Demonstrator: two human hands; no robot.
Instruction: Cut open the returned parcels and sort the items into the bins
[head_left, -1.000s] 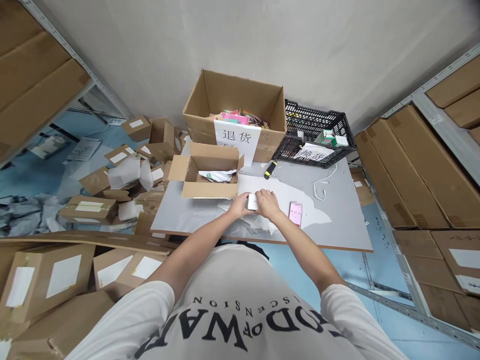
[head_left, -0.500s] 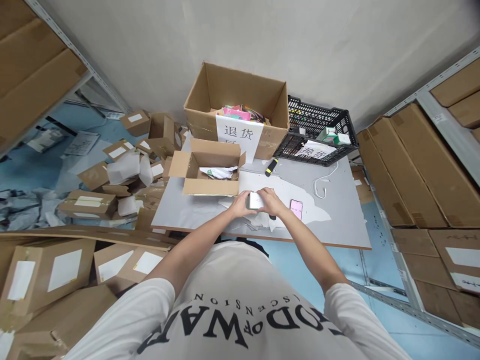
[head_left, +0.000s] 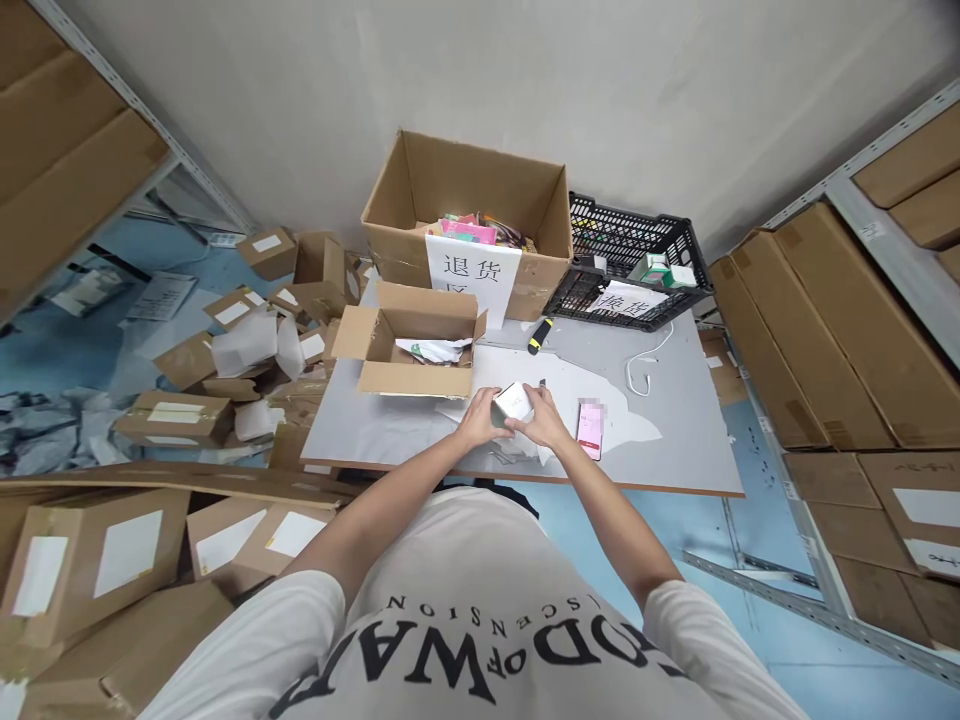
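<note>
Both my hands hold a small silvery-white box (head_left: pixel 514 401) just above the grey table (head_left: pixel 675 420). My left hand (head_left: pixel 478 418) grips its left side and my right hand (head_left: pixel 541 421) its right side, with the box tilted. Torn white paper (head_left: pixel 600 395) lies under and around my hands. A phone with a pink screen (head_left: pixel 590 424) lies right of my right hand. An open small cardboard box (head_left: pixel 409 340) with white paper inside sits just beyond my hands.
A big open carton (head_left: pixel 472 230) with a white label and colourful packets stands at the table's back, a black plastic crate (head_left: pixel 630 265) beside it. A black-yellow tool (head_left: pixel 540 335) and white cable (head_left: pixel 645 365) lie on the table. Cartons litter the floor at left; shelves flank both sides.
The small box has been lifted slightly and turned to a tilted pose between my hands. My hands stay in about the same spot.
</note>
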